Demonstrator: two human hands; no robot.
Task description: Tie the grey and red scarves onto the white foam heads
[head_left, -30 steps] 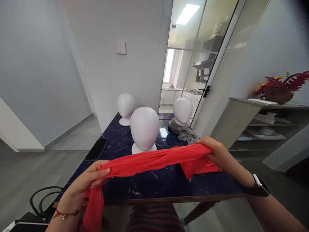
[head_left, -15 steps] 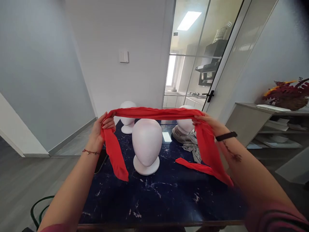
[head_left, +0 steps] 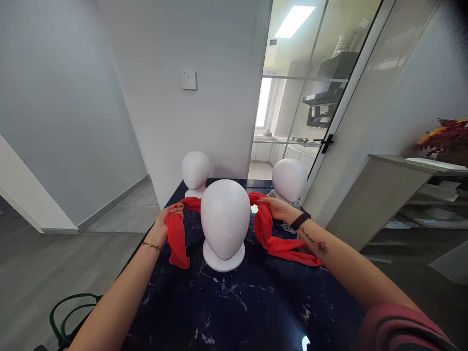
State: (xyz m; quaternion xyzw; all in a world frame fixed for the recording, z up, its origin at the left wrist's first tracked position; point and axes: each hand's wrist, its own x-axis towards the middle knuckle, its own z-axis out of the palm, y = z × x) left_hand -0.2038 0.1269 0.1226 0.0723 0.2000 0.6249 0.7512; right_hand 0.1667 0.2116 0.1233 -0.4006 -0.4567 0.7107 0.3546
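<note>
A red scarf (head_left: 178,241) passes behind the white foam mannequin head (head_left: 224,219), which stands upright on its round base in the middle of the table. To the left of the head, my left hand (head_left: 170,218) is closed on the scarf, and one end hangs below it. On the other side my right hand (head_left: 277,208) grips the scarf too; its longer end trails down onto the tabletop. The stretch of cloth directly behind the head is hidden.
Two more white foam heads stand at the back, one left (head_left: 195,169) and one right (head_left: 289,179). Grey cloth, mostly hidden, lies by the right one. The dark blue marbled table (head_left: 234,312) meets the wall. A shelf unit (head_left: 398,195) stands to the right.
Both hands have lowered the stretched scarf from above the front head to behind it and come closer together. The view has shifted slightly.
</note>
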